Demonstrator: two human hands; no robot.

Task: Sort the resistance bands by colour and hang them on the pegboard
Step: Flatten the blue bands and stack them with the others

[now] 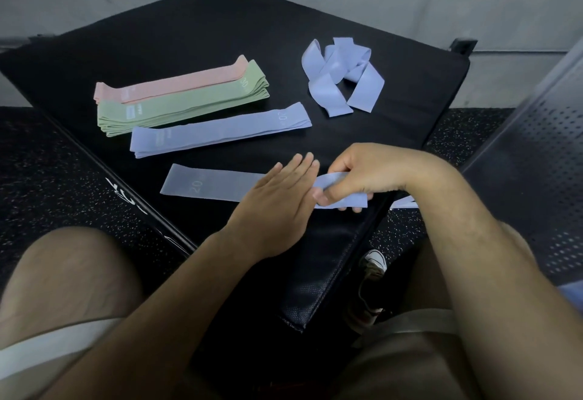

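blue band under both hands at the near edge

i read "20" in white on the blue band [208, 183] lying flat at the front of the black pad [220, 21]. the same "20" showed on the folded blue stack [220, 129] just behind it, and "30" on the green stack [183, 106]. the small white label blocks were too blurred to read. the pink stack [176, 82] lay furthest back, touching the green one. a tangle of loose blue bands [340, 77] sat well apart to the right, with bare pad around it. the band's right end hung over the pad's near corner. the left hand [277, 207] lay on the band, fingers straight and together. the right hand [359, 175] gripped that end, fingers curled round it. a perforated panel [536, 159] stood at far right.
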